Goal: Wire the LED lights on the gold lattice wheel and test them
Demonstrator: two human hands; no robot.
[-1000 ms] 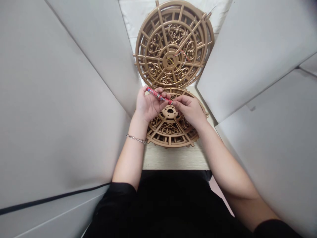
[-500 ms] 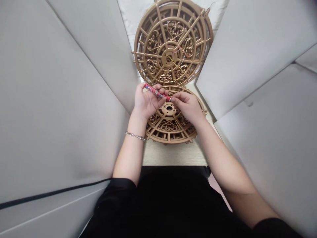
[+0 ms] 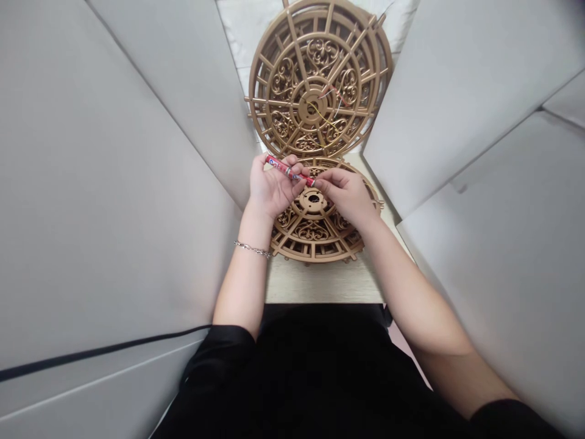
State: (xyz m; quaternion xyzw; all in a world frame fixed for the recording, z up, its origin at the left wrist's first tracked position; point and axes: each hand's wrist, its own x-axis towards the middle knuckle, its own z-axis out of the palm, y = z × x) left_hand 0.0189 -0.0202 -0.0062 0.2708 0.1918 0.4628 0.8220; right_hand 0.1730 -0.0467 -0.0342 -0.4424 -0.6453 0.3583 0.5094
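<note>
My left hand (image 3: 269, 189) is curled around a thin red stick-like object (image 3: 289, 171), perhaps two batteries end to end. My right hand (image 3: 345, 195) pinches the right end of that red object. Both hands hover over the hub of a round gold openwork frame (image 3: 315, 235) lying flat on the light wooden table (image 3: 320, 283). A silver bracelet sits on my left wrist.
A second gold openwork frame (image 3: 320, 79), with thin coloured wires at its hub, leans upright behind the flat one. Grey-white partition panels (image 3: 114, 183) close in on the left and on the right (image 3: 479, 122). A black cable runs along the lower left panel.
Hardly anything has moved: both hands keep the same hold on the red object over the flat frame's hub. The view has shifted slightly.
</note>
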